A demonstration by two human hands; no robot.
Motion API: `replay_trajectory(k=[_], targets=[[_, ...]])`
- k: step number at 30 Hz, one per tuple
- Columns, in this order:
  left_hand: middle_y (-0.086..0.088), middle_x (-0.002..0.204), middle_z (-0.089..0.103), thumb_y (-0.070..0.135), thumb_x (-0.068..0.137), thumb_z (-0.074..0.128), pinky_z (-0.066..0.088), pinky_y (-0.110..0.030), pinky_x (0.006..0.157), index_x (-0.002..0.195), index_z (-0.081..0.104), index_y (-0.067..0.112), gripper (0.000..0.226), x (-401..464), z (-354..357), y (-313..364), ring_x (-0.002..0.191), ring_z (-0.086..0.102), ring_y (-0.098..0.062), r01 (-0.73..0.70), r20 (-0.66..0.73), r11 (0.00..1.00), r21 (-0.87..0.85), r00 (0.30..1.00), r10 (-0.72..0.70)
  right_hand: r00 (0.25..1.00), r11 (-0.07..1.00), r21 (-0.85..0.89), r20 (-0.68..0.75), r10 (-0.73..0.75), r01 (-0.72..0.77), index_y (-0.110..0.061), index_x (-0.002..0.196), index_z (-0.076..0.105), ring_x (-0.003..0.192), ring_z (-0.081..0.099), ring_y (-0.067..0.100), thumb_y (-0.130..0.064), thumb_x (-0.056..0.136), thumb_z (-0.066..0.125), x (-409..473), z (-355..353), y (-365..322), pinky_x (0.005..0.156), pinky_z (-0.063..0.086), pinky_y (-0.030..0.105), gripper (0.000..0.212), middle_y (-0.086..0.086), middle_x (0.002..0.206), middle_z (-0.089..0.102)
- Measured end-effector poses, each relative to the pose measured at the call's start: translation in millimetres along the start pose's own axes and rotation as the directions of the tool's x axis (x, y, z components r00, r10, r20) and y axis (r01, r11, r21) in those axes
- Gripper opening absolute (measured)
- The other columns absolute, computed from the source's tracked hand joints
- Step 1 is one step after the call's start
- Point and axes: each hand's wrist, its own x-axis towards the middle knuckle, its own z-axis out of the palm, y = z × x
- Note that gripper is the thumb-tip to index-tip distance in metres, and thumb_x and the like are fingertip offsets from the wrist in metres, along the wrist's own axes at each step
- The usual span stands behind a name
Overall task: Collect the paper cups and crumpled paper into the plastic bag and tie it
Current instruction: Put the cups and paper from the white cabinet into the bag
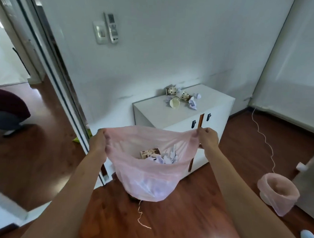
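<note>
Both hands hold a pink plastic bag open in the air above the wood floor, in front of a white cabinet. Left hand grips the bag's left rim, fingers curled and clamped on the plastic. Right hand pinches the right rim, its fingers closed on it too. The rim is stretched wide between the two hands.

Inside the bag: one patterned paper cup lying beside white crumpled paper, low in the bag.

On the cabinet top, near the wall: a patterned cup, another patterned cup, and a cream cup on its side with its mouth facing the camera, with crumpled paper pieces around and touching them.

On the floor to the right, well apart: a small bin lined with a pink bag. A thin cord trails across the floor near it. A remote hangs on the wall.
</note>
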Motion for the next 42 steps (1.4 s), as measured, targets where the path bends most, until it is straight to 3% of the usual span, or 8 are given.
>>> replay_trajectory(k=[6,13,22,25,30,33,36,42], targets=[[0.012,0.039,0.053,0.028,0.086,0.060,0.038,-0.020,0.043,0.063,0.056,0.021,0.025,59.5,97.7,79.5,0.044,0.046,-0.011,-0.160,-0.004,0.985,-0.065,0.987,0.160,0.989,0.989,0.046,0.033,-0.143,0.142,-0.008,0.085,0.065,0.072,0.065,0.026,-0.016,0.087,0.054,119.0,28.7,-83.8,0.046,0.051,0.022,0.013,0.012,0.088,0.068],[0.003,0.080,0.066,0.037,0.087,0.058,0.047,-0.028,0.068,0.075,0.063,0.019,0.022,156.2,186.2,118.8,0.073,0.061,-0.019,-0.256,0.030,0.966,-0.026,0.966,0.257,0.980,0.980,0.044,0.032,-0.198,0.197,-0.012,0.085,0.065,0.093,0.068,0.033,-0.020,0.080,0.051,246.3,81.4,-130.6,0.077,0.061,0.047,0.017,0.007,0.092,0.068],[-0.012,0.090,0.065,0.035,0.087,0.053,0.053,-0.036,0.071,0.071,0.061,0.014,0.028,274.1,248.9,81.6,0.075,0.062,-0.028,-0.143,0.040,0.956,0.256,0.990,0.137,0.989,0.975,-0.198,0.125,-0.075,0.099,0.000,0.087,0.064,0.070,0.066,0.023,-0.018,0.084,0.055,357.8,152.1,-90.4,0.062,0.061,0.037,0.020,0.004,0.074,0.065],[-0.009,0.089,0.066,0.048,0.076,0.055,0.054,-0.043,0.087,0.080,0.063,0.014,0.035,299.1,257.3,90.6,0.094,0.065,-0.033,-0.260,0.021,0.826,0.500,0.957,0.288,0.985,0.969,-0.212,0.143,-0.097,0.126,-0.003,0.085,0.063,0.060,0.053,0.015,-0.014,0.086,0.054,385.6,165.9,-86.8,0.044,0.045,0.019,0.015,0.002,0.069,0.058],[0.003,0.108,0.064,0.051,0.066,0.072,0.048,-0.036,0.090,0.117,0.057,0.026,0.060,308.6,289.3,118.6,0.101,0.060,-0.021,-0.499,0.247,0.604,0.621,0.857,0.453,0.949,0.955,-0.217,0.283,-0.135,0.201,-0.008,0.076,0.062,0.064,0.051,0.014,-0.016,0.086,0.053,418.6,189.8,-95.9,0.053,0.041,0.024,0.015,0.005,0.077,0.063],[0.000,0.125,0.061,0.062,0.061,0.082,0.046,-0.037,0.095,0.127,0.055,0.033,0.077,316.5,307.1,123.7,0.117,0.057,-0.024,-0.530,0.472,0.208,0.822,0.839,0.270,0.909,0.946,-0.197,0.383,-0.166,0.256,-0.009,0.079,0.064,0.067,0.056,0.017,-0.017,0.087,0.055,438.2,207.2,-106.6,0.053,0.045,0.025,0.015,0.011,0.082,0.068],[0.000,0.117,0.067,0.050,0.066,0.084,0.048,-0.033,0.091,0.113,0.066,0.030,0.054,321.5,318.3,116.7,0.112,0.061,-0.022,-0.451,0.445,0.056,0.891,0.891,0.092,0.863,0.943,-0.163,0.471,-0.184,0.290,-0.011,0.079,0.063,0.063,0.055,0.015,-0.016,0.089,0.058,462.8,220.0,-115.5,0.049,0.046,0.023,0.012,0.012,0.080,0.067],[0.006,0.062,0.071,0.026,0.087,0.066,0.044,-0.028,0.067,0.080,0.064,0.020,0.010,317.4,315.7,104.7,0.076,0.067,-0.013,-0.292,0.182,0.406,0.866,0.940,0.288,0.701,0.976,-0.079,0.708,-0.087,0.202,-0.005,0.088,0.064,0.057,0.060,0.013,-0.019,0.095,0.058,511.5,222.9,-117.7,0.051,0.051,0.026,0.017,0.009,0.085,0.064]])
